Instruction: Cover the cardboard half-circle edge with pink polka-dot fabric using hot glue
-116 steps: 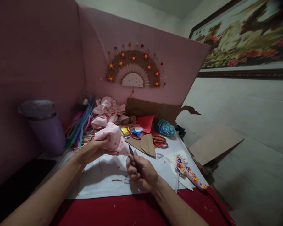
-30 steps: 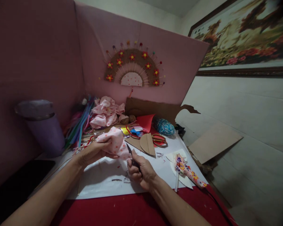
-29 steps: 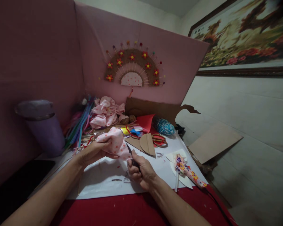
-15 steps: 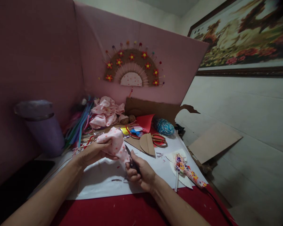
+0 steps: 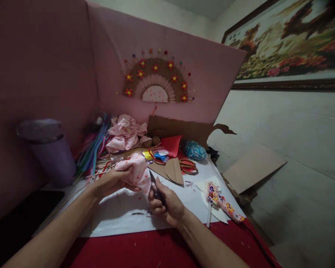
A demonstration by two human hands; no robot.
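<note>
Pink cloth with red dots (image 5: pixel 138 172) is pinched in my left hand (image 5: pixel 111 183), thumb on top and fingers beneath, above the white sheet (image 5: pixel 114 217). My right hand (image 5: pixel 167 204) is closed around dark scissors (image 5: pixel 153 182), whose blades point up and left beside the cloth's right edge. The two hands are a short way apart. Beyond them lie a half-round cardboard piece (image 5: pixel 174 171) and red-handled scissors (image 5: pixel 188 166).
A purple tumbler (image 5: pixel 54 160) stands at the left by pipe cleaners (image 5: pixel 97 145). Crumpled dotted cloth (image 5: pixel 124 134) and blue yarn (image 5: pixel 194 150) lie at the back. A flower-patterned glue gun (image 5: pixel 225 206) rests at the right, its cord trailing forward.
The cloth's lower right corner has drawn back from my right hand, and its top edge sits slightly lower. The scissor blades now show more clearly beside it. Both hands have barely moved.
</note>
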